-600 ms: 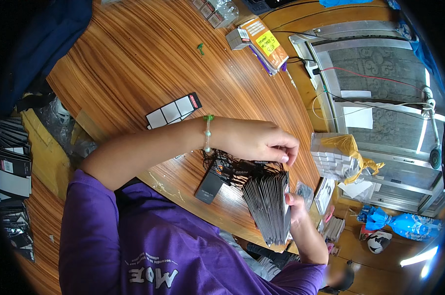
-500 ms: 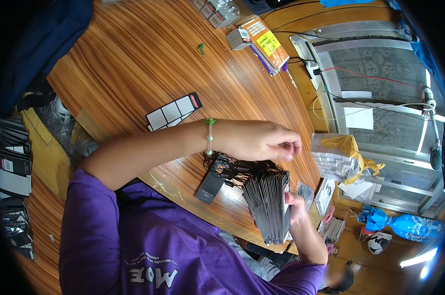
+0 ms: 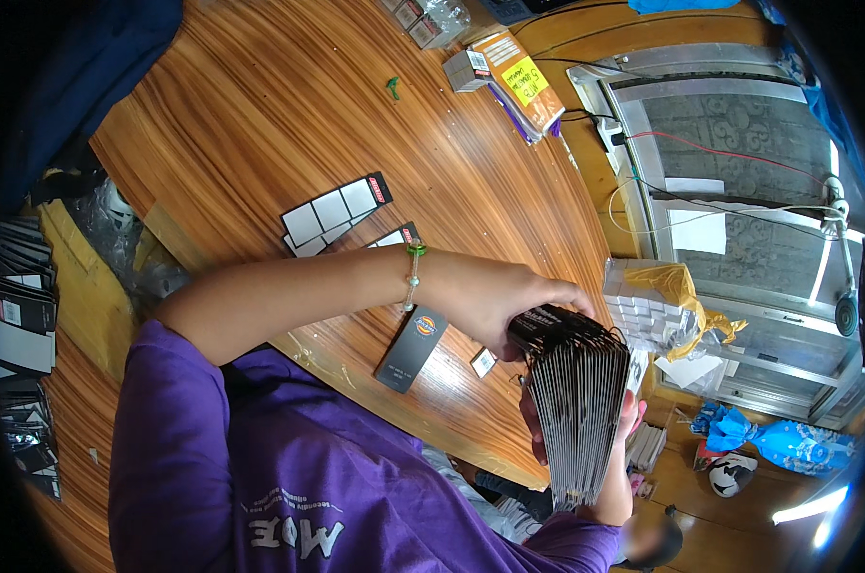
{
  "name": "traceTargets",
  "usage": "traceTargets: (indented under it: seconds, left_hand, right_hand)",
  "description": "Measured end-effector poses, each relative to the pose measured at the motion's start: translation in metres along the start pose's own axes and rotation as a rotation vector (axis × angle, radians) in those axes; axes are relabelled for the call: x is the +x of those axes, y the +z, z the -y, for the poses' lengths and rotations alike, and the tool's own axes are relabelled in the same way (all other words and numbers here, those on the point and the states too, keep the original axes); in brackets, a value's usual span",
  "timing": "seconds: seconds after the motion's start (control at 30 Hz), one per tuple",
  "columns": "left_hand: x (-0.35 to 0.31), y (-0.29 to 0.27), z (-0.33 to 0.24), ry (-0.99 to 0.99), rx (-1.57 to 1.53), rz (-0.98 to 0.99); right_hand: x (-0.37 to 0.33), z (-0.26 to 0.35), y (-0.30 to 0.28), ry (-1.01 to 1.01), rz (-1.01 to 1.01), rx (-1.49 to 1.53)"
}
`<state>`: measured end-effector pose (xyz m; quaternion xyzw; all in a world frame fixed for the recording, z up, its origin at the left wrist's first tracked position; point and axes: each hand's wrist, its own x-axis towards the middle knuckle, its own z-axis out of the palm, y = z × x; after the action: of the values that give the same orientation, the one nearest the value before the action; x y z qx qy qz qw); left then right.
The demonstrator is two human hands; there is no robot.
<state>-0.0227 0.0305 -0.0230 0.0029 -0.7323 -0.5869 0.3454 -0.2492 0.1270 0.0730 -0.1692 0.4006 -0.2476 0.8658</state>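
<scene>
A thick stack of black hang tags (image 3: pixel 577 420), fanned edge-on, is held above the table's near right edge. My right hand (image 3: pixel 627 417) is closed around its sides, fingers on one side and thumb on the other. My left hand (image 3: pixel 513 301), with a beaded bracelet on the wrist, is closed over the top end, where dark cords bunch up; its fingertips are partly hidden. A single black tag (image 3: pixel 413 350) lies on the table below my left wrist. Beside it is a small white barcode piece (image 3: pixel 483 361). Black-and-white label strips (image 3: pixel 335 215) with red ends lie beyond my left forearm.
A bag of small white boxes (image 3: pixel 642 304) with yellow wrapping stands at the right by the window. Orange packets with a yellow note (image 3: pixel 523 81) and a small grey box (image 3: pixel 468 71) sit at the far edge. More black tags (image 3: pixel 21 310) lie in piles at far left.
My left hand has come down onto the top of the stack. The stack has moved right and the dangling cords have left the table, uncovering the single tag and barcode piece.
</scene>
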Motion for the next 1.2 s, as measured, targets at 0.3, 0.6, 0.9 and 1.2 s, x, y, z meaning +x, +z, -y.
traceTargets:
  seconds: [0.3, 0.6, 0.9, 1.2]
  left_hand:
    - [-0.004, -0.012, -0.002, 0.248, 0.946, -0.129]
    - [-0.015, -0.035, 0.034, -0.025, 0.901, -0.088]
    - [-0.035, -0.062, 0.006, -0.286, 0.864, -0.177]
    - [-0.011, -0.002, 0.002, -0.439, -0.4, 0.493]
  right_hand:
    - [0.008, -0.009, 0.026, 0.008, -0.309, -0.348]
    - [-0.006, -0.012, 0.045, -0.155, -0.049, -0.044]
    - [-0.011, 0.013, 0.046, -0.304, -0.128, -0.08]
    - [0.006, 0.038, 0.039, -0.375, -0.072, 0.015]
